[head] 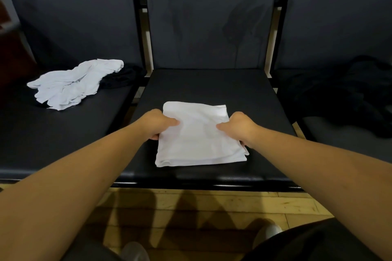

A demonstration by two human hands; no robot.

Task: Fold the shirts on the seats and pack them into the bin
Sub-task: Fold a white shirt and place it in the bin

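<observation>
A white shirt [199, 137], folded into a compact rectangle, lies on the middle black seat [212, 85]. My left hand [158, 124] grips its left edge, thumb on top and fingers underneath. My right hand [239, 126] holds the right edge the same way. A crumpled white shirt [72, 83] lies unfolded on the left seat, with a dark garment [123, 77] bunched just behind it. No bin is in view.
A heap of black clothing [347, 93] covers the right seat. Black seat backs [210, 19] rise behind all three seats. Wooden floor [191, 205] runs below the seat fronts, with my shoes [266, 233] at the bottom.
</observation>
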